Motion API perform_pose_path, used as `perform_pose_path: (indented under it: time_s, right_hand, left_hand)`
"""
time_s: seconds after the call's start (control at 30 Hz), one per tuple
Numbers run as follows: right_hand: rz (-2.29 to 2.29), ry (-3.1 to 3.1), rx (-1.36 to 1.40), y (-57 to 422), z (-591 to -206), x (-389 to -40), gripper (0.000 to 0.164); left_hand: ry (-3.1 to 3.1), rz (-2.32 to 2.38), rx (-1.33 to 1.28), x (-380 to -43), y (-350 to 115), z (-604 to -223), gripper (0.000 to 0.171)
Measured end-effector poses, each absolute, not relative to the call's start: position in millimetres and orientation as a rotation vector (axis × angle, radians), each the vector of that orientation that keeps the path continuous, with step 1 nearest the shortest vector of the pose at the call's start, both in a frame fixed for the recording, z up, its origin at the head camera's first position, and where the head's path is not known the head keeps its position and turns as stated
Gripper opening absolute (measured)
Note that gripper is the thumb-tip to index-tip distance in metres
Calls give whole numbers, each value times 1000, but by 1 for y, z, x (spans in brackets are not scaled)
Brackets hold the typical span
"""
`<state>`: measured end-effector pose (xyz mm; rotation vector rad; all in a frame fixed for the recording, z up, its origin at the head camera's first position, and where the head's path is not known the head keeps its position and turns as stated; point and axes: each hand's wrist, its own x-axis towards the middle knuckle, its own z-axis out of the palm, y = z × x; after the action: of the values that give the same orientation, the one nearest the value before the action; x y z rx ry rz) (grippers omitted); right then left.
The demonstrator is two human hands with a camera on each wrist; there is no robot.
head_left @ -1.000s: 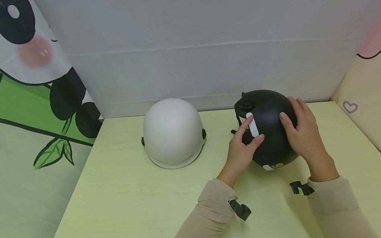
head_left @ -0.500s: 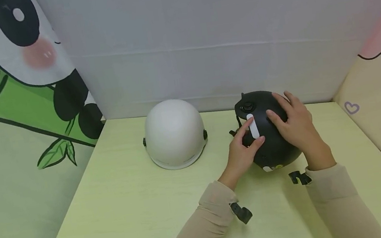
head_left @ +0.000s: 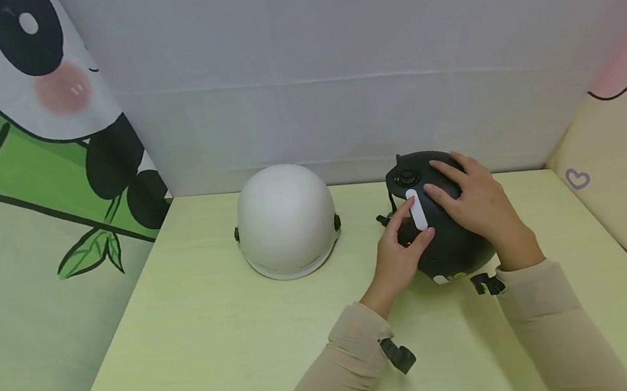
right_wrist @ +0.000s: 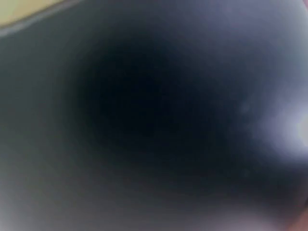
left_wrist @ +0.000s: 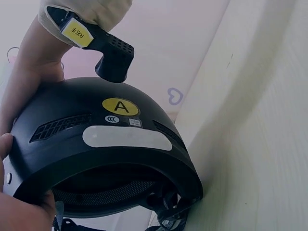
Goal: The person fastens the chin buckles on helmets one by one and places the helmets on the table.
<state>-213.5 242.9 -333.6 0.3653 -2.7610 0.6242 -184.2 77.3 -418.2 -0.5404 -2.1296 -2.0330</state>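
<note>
A black helmet [head_left: 452, 246] lies on its side on the table, a white strip [head_left: 417, 211] on its shell facing up. At its left edge my left hand [head_left: 395, 256] grips the rim, with index finger and thumb beside the strip. My right hand [head_left: 480, 207] rests on the upper right of the shell, fingers spread. In the left wrist view the helmet [left_wrist: 67, 108] shows its hollow inside, a chin strap [left_wrist: 168, 219] and a yellow "A" sticker [left_wrist: 120, 107]. Only the blurred dark shell [right_wrist: 144, 106] fills most of the right wrist view.
To the left of the black helmet stands a white helmet [head_left: 287, 219], dome up, with black fittings at its sides. Both are near the back of the pale table [head_left: 220, 342]. A grey-white wall [head_left: 334, 85] rises behind, with printed side walls left and right.
My right hand has slid leftward and up across the black helmet's shell, nearer the white strip. The left hand keeps its hold. Both helmets stay about where they were.
</note>
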Motion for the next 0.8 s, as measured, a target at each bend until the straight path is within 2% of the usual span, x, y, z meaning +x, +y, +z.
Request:
perform_pose_path:
  time_s: [0.4,0.67,0.8]
  right_hand:
    - [852,-2700,280,255,-343,-210,59]
    - [990,-2629,224,255,-360,-205,59]
    - [1014,-2574,231,253,-366,-205,58]
  left_hand:
    - [-2045,-2134,-592,-183,76,-427,61]
    - [-1985,-2297,-558,-178,86,-432,35]
    - [-1977,-2320,-530,-176,88,-433,29]
